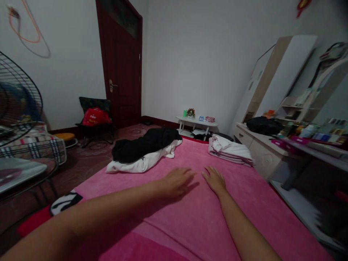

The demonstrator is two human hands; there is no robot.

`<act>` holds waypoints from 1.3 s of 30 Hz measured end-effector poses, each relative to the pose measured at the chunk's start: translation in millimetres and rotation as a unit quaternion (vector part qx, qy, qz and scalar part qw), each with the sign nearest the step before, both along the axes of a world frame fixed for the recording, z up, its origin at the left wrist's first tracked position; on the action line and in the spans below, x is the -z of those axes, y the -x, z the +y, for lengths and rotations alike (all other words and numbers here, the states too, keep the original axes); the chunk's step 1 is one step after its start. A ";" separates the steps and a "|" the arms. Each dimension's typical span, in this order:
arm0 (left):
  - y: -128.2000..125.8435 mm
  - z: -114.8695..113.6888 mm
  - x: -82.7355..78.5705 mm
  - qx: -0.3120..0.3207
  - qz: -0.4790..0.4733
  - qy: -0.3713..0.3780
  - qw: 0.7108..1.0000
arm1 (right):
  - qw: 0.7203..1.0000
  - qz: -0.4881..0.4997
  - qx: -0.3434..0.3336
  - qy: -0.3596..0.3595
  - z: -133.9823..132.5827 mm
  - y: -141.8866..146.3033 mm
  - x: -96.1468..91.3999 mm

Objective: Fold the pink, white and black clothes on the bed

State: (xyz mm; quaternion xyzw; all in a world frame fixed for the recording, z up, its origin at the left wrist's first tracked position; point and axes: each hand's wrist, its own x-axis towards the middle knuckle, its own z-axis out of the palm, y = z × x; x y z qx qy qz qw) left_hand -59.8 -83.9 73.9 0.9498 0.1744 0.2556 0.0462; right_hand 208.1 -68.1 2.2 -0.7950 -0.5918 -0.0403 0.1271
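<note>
My left hand (178,182) hovers just over or rests on the pink blanket (195,214), fingers stretched toward the right, holding nothing. To its right, my right hand (214,179) lies palm down on the same blanket with its fingers spread. Beyond the left hand, a dark black garment (146,144) lies bunched on top of white cloth (144,162). Past the right hand sits a stack of folded white clothes (231,149). Neither hand touches the clothes.
A low white table (197,120) with small items stands by the far wall. At the right are a drawer cabinet (261,148) and a cluttered dressing table (320,148). A chair with a red bag (95,117) and a fan (19,98) are at the left.
</note>
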 end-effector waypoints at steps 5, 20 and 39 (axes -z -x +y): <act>104.2 58.4 -50.4 -0.288 0.056 -0.106 0.950 | 1.000 0.001 -0.005 -0.007 -0.1 0.4 -1.7; 223.3 130.9 -43.7 -0.427 0.015 0.161 0.890 | 1.000 0.011 -0.007 -0.024 0.6 -0.6 1.0; -51.0 6.0 -38.5 0.035 -0.016 -0.072 0.997 | 0.919 0.332 -0.080 -0.195 1.8 -20.1 2.9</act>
